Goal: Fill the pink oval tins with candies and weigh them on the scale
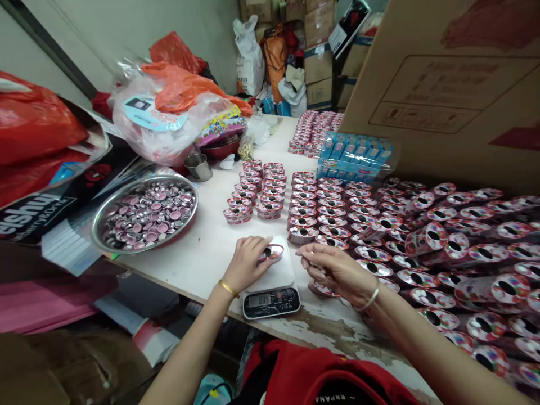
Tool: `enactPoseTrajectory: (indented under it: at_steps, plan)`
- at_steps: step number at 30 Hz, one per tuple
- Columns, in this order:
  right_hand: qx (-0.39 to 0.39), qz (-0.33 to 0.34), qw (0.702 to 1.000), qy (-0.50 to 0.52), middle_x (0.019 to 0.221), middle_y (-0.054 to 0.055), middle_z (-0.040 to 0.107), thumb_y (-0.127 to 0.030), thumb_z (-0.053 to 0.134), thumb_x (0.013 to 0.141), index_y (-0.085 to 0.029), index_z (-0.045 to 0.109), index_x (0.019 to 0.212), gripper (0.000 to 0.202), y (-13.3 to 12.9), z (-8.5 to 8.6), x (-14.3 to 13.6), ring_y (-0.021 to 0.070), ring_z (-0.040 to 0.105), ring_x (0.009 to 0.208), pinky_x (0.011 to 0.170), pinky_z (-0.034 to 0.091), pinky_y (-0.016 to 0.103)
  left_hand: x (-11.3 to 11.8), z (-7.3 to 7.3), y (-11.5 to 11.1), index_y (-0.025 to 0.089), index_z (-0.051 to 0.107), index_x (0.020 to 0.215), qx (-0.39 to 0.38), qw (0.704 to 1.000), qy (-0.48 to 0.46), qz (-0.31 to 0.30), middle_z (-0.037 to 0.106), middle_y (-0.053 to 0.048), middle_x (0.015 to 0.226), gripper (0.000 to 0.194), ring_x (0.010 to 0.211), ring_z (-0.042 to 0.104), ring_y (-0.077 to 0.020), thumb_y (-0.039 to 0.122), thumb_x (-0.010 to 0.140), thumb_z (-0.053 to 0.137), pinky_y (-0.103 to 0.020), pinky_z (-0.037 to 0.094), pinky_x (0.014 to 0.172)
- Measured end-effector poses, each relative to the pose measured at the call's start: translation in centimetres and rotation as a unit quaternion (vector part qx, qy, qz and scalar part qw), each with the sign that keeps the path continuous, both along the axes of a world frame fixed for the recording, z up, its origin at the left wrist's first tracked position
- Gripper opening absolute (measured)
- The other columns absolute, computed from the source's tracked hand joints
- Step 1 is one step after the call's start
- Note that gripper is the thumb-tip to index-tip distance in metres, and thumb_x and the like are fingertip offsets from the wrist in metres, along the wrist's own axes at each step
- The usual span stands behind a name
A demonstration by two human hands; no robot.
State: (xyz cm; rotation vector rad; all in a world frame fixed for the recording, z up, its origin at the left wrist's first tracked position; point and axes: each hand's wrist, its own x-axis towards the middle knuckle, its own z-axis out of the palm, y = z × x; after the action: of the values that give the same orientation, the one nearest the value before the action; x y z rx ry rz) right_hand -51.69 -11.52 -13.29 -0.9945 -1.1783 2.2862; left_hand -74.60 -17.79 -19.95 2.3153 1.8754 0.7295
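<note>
My left hand (247, 260) is closed around a small oval container (274, 252) with a shiny top and dark round hole, on the white plate of a digital scale (283, 277). Dark digits show on its display, hard to read. To the right of the plate, my right hand (327, 264) is held in a pinch; whatever it may hold is too small to make out. Just beyond it stand rows of similar printed oval containers (303, 234). Two shorter rows of them (269, 210) stand behind the scale.
A steel basin (95, 229) full of small round caps (154, 216) stands at left. Behind it are a metal cup (199, 167) and plastic bags (169, 129). Many more containers crowd the right, beneath a large cardboard box (422, 95). Blue packs (354, 154) stand at the back.
</note>
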Motion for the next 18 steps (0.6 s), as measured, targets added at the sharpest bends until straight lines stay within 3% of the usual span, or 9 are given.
enactPoseTrajectory:
  at_steps: [2, 5, 9, 12, 15, 18]
  plan:
    - [-0.016, -0.035, 0.999, -0.009, 0.069, -0.001, 0.054, -0.035, 0.073, 0.072, -0.016, 0.064, 0.088, 0.027, -0.7, -0.1, 2.0, 0.0019, 0.027, 0.044, 0.040, 0.014, 0.018, -0.6, 1.1, 2.2, 0.022, 0.053, 0.118, -0.016, 0.999, 0.028, -0.027, 0.062, -0.008, 0.107, 0.034, 0.101, 0.055, -0.0226, 0.040, 0.090, 0.051, -0.037, 0.036, 0.087]
    - [-0.016, -0.083, 0.996, -0.034, 0.074, 0.002, 0.056, -0.037, 0.073, 0.073, -0.017, 0.067, 0.089, 0.026, -1.7, -0.5, 5.0, 0.0019, 0.028, 0.046, 0.040, 0.016, 0.017, -3.4, 1.8, 4.6, 0.022, 0.055, 0.112, -0.007, 0.998, 0.056, 0.012, 0.062, -0.008, 0.108, 0.029, 0.101, 0.055, -0.0230, 0.037, 0.088, 0.054, -0.037, 0.035, 0.085]
    - [-0.038, -0.131, 0.989, -0.053, 0.076, 0.002, 0.055, -0.038, 0.074, 0.072, -0.017, 0.067, 0.092, 0.030, -2.8, -1.7, 7.9, 0.0009, 0.028, 0.048, 0.040, 0.016, 0.014, -8.4, 1.0, 5.7, 0.023, 0.055, 0.113, -0.025, 0.992, 0.102, 0.064, 0.062, -0.007, 0.111, 0.029, 0.101, 0.055, -0.0240, 0.034, 0.087, 0.056, -0.038, 0.035, 0.083]
    - [-0.058, -0.153, 0.985, -0.046, 0.074, 0.001, 0.054, -0.039, 0.075, 0.071, -0.016, 0.066, 0.090, 0.030, -3.5, -2.5, 8.7, 0.0005, 0.027, 0.047, 0.039, 0.015, 0.013, -10.2, -0.1, 5.9, 0.023, 0.058, 0.113, -0.019, 0.985, 0.155, 0.076, 0.061, -0.009, 0.114, 0.028, 0.104, 0.052, -0.0273, 0.032, 0.086, 0.057, -0.040, 0.035, 0.082]
    - [-0.070, -0.156, 0.985, -0.033, 0.073, -0.001, 0.053, -0.040, 0.075, 0.071, -0.016, 0.065, 0.085, 0.030, -3.9, -2.8, 8.6, 0.0000, 0.027, 0.046, 0.038, 0.014, 0.013, -8.4, -0.4, 6.2, 0.024, 0.059, 0.114, 0.040, 0.982, 0.161, 0.091, 0.057, -0.011, 0.120, 0.032, 0.108, 0.049, -0.0293, 0.034, 0.084, 0.059, -0.043, 0.035, 0.086]
    - [-0.081, -0.162, 0.983, -0.016, 0.072, -0.001, 0.053, -0.039, 0.076, 0.070, -0.016, 0.064, 0.087, 0.031, -4.0, -2.9, 8.0, 0.0001, 0.027, 0.046, 0.037, 0.015, 0.012, -3.3, -0.1, 7.0, 0.025, 0.058, 0.114, 0.080, 0.988, 0.133, 0.016, 0.055, -0.010, 0.124, 0.033, 0.115, 0.046, -0.0282, 0.037, 0.084, 0.058, -0.045, 0.034, 0.093]
